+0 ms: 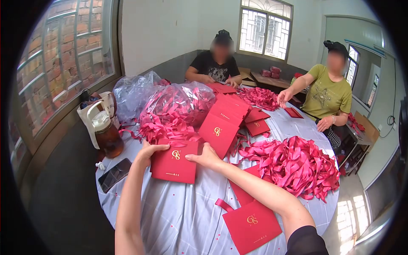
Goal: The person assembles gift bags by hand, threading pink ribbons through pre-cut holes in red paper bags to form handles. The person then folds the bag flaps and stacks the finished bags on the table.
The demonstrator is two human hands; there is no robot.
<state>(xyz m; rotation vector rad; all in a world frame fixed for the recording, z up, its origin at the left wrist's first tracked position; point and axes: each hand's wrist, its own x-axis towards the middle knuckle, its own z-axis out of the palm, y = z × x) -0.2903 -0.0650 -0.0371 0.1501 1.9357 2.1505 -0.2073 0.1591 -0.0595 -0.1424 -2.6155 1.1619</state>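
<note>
A red envelope (173, 168) with a gold monogram lies between my hands above the table, with a pink ribbon at its top edge. My left hand (149, 152) grips its upper left side, thumb on the front. On its right side, my right hand (206, 157) holds the edge with the thumb across the front. Just beyond lies a loose pile of pink ribbons (170, 127). A stack of red envelopes (219, 129) leans to the right of my hands. Under my right forearm is another red envelope (251, 227) with a ribbon loop at its corner.
A big heap of pink ribbons (297, 168) covers the table's right side. Left are a phone (114, 175) and a jug of dark liquid (106, 134). Clear plastic bags (178, 102) stand behind. Two co-workers (216, 63) sit or stand across the cloth-covered table (170, 212).
</note>
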